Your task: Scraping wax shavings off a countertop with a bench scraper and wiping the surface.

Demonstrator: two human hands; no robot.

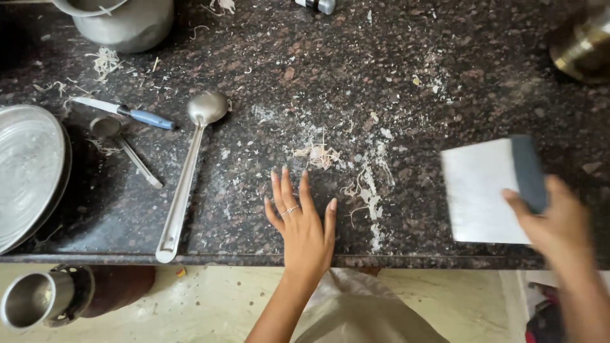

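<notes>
We are at the scraping-up step, by our reading: our left hand [304,222] lies flat with fingers spread on the counter [445,82], beside the shreds [318,154], while our right hand [559,222] pinches one flat metal scraper [486,190]. Next calls for a level stroke towards the pile. Farther off: one ladle [187,171], one small spoon [124,149], one knife [124,113].

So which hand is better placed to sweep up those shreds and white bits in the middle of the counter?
Probably the right hand: it holds the flat white scraper just right of the scraps. The left hand lies flat and empty on the counter, beside the mess.
</notes>
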